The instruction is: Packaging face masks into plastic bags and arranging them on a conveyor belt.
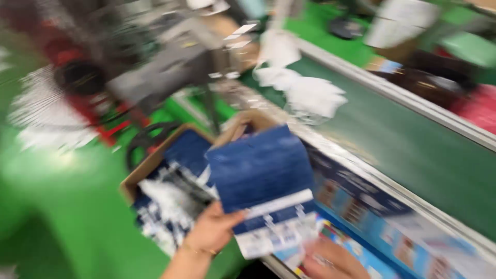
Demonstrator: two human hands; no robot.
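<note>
The picture is heavily motion-blurred. My left hand grips the lower left edge of a dark blue flat carton with a white printed strip along its bottom. The carton is held up, tilted, above an open cardboard box. My right hand sits low at the bottom edge, fingers resting on colourful printed packaging under the carton's lower right corner; whether it grips anything is unclear.
The cardboard box on the green floor holds more blue and white cartons. A dark green conveyor belt with a metal rim runs along the right, with white crumpled bags on it. Grey machinery stands behind.
</note>
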